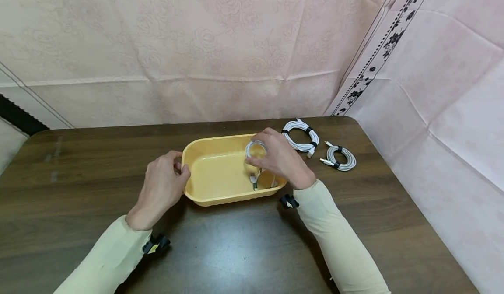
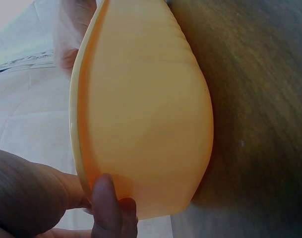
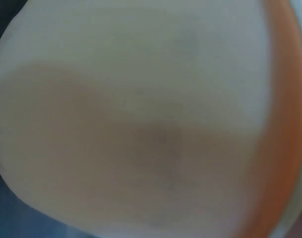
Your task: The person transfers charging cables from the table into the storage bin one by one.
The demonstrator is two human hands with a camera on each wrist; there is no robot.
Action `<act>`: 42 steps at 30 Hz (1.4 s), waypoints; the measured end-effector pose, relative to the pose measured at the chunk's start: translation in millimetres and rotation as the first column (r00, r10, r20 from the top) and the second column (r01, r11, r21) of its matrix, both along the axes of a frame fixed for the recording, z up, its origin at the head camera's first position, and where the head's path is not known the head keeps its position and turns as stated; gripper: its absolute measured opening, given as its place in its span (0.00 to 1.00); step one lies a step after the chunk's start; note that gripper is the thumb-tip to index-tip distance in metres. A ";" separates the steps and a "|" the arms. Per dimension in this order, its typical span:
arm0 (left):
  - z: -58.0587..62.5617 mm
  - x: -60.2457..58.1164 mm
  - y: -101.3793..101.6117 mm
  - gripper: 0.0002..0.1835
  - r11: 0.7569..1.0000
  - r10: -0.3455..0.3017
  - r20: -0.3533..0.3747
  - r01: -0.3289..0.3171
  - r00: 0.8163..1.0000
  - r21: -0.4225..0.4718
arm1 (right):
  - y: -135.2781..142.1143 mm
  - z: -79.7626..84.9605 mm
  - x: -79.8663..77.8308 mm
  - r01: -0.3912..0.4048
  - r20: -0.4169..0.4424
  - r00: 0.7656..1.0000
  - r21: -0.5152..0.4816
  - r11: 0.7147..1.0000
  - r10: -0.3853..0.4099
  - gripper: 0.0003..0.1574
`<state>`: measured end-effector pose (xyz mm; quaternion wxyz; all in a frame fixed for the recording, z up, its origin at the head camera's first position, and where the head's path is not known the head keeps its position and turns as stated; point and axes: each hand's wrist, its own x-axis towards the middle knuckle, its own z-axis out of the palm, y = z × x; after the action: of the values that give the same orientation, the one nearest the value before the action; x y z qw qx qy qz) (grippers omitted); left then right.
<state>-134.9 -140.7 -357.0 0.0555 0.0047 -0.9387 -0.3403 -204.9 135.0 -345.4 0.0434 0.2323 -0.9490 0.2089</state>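
Note:
A yellow plastic tray [image 1: 212, 173] stands on the table, its wall [image 2: 146, 114] seen from outside in the left wrist view. My left hand [image 1: 163, 184] pinches the tray's left rim between thumb and fingers. Over the right end of the tray, my right hand [image 1: 277, 156] holds a coiled white cable [image 1: 255, 143], whose loop shows between thumb and fingers. A cable plug [image 1: 253, 181] appears below that hand, inside the tray; the rest of the coil is partly hidden. The tray's blurred wall [image 3: 141, 124] fills most of the right wrist view.
Right of the tray lie a larger white cable coil [image 1: 301, 135] and a smaller one [image 1: 341, 158], both bound with black ties. The dark wooden table [image 1: 98, 162] meets patterned cloth [image 1: 220, 57] at the back and along the right side.

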 end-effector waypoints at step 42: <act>-1.4 -1.0 -0.1 0.21 1.000 -0.003 -0.007 0.003 1.000 -0.012 | -6.9 -13.1 -2.5 0.041 0.005 0.999 0.019 0.999 -0.041 0.36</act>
<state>-135.9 -140.9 -358.4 0.0582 0.0019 -0.9405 -0.3349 -207.3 128.1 -358.5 0.0428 0.2126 -0.9556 0.1994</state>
